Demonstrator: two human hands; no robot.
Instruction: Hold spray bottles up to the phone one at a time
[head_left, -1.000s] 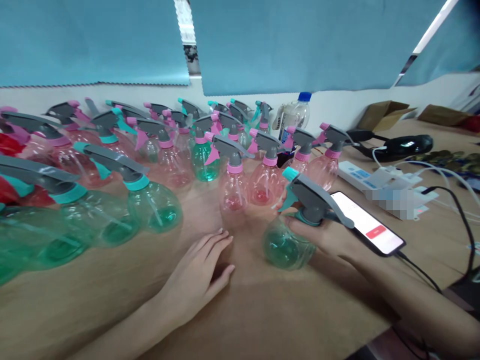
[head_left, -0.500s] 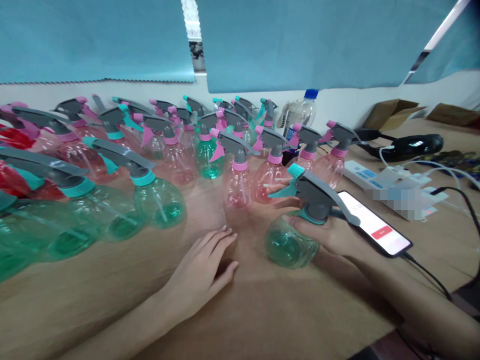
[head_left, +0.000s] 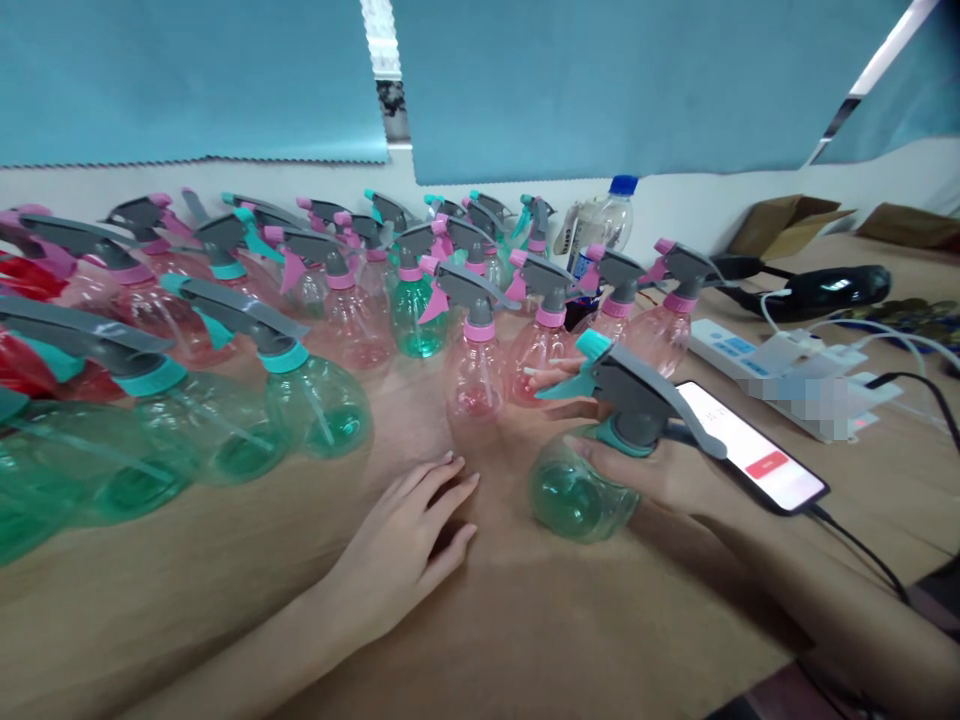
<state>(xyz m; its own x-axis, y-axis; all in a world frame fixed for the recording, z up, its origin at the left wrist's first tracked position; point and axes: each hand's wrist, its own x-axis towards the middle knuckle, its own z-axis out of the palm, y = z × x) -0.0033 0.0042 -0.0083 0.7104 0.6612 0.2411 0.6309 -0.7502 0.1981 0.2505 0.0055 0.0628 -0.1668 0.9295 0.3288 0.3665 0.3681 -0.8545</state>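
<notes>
Landmark: smartphone (head_left: pixel 757 452), face up on the table (head_left: pixel 510 620), screen lit with a red button, cable (head_left: pixel 862 560) plugged into its near end.

Right hand (head_left: pixel 656 478), just left of the smartphone: grip clamped round the neck of a green spray bottle (head_left: pixel 571 495), thumb on the near side under the teal collar, other fingers round the far side. Bottle leans a bit, teal nozzle aimed left, grey lever overlapping the smartphone's edge in view. Can't tell if its base touches the table.

Left hand (head_left: pixel 405 530), further left of the smartphone: grip unclosed, nothing in it, palm down, thumb apart from the fingers.

Well left of the smartphone: row of green bottles with teal collars (head_left: pixel 319 415). Beyond it, to the left: pink bottles with pink collars (head_left: pixel 476 385). Behind those, a clear plastic bottle with a blue cap (head_left: pixel 611 218). Just beyond the smartphone: white power strip (head_left: pixel 724 345).
</notes>
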